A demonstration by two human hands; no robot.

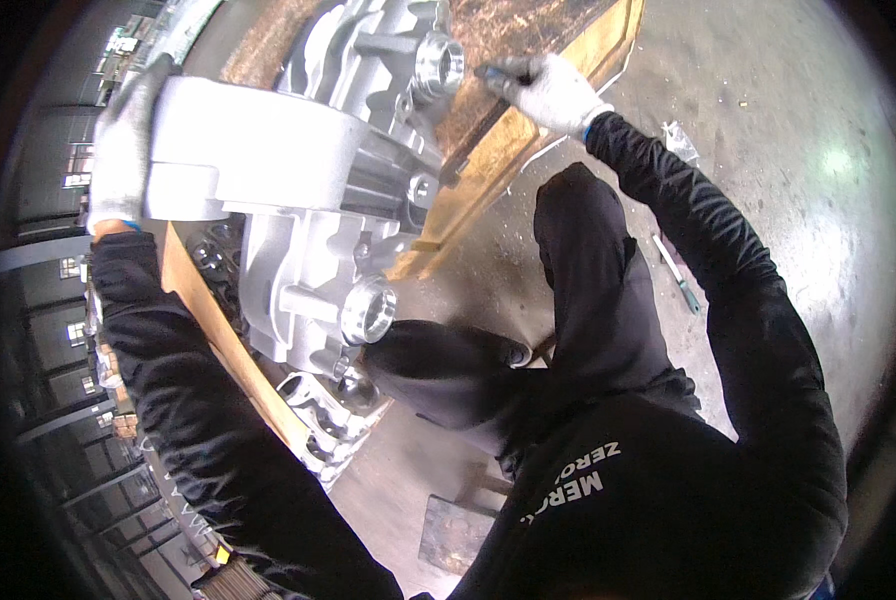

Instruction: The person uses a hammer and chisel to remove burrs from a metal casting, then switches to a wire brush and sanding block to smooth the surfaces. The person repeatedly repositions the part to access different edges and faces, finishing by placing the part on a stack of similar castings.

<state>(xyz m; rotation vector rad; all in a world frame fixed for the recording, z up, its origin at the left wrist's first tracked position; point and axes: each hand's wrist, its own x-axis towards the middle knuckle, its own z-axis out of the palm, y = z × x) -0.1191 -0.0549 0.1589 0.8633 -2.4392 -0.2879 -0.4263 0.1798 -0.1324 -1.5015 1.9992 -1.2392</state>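
Note:
A large silver metal casting [253, 145] with a smooth rounded end stands over a wooden workbench, in front of me to the left. Ribbed parts extend from it, with one round machined bore [438, 65] at the far side and another bore [370, 310] nearer me. My left hand [121, 150], in a light glove with dark fingers, lies along the casting's left side with its fingers stretched out. Right of the far bore is my gloved right hand [548, 92], its dark-tipped fingers pinched together. What they hold, if anything, is too small to name.
The bench's wooden edge [578, 65] runs diagonally beside my right hand. Below the near bore are more metal castings [328, 420] beside a wooden board [233, 350]. On the concrete floor lie a green-handled tool [686, 292] and clear plastic [680, 143]. A low wooden stool [455, 535] stands near me.

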